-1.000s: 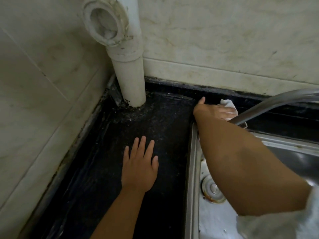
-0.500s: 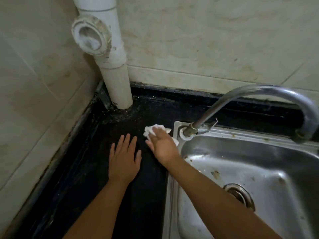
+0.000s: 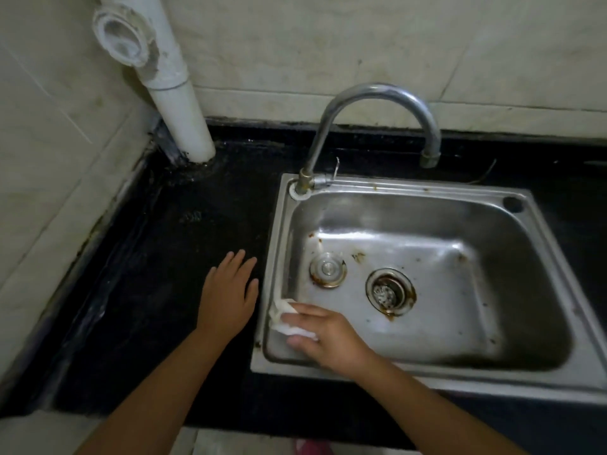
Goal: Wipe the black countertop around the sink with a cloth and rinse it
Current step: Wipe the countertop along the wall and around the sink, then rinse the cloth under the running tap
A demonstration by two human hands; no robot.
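A white plastic drain pipe (image 3: pixel 184 116) rises from the far left corner of the black stone countertop (image 3: pixel 157 257), which looks wet and streaked along its left edge. The left hand (image 3: pixel 228 298) lies flat on the counter just beside the sink's left rim, fingers spread and holding nothing. The stainless steel sink (image 3: pixel 542 290) sits to the right, its curved metal faucet (image 3: pixel 371 126) mounted at the far left corner of the rim. The right hand (image 3: pixel 323 338) presses a small crumpled white cloth (image 3: pixel 284 315) against the sink's near left corner, fingers laid over it; whether the cloth is on the rim or the inner wall is hard to say. A round strainer drain (image 3: pixel 391 290) sits in the basin floor.
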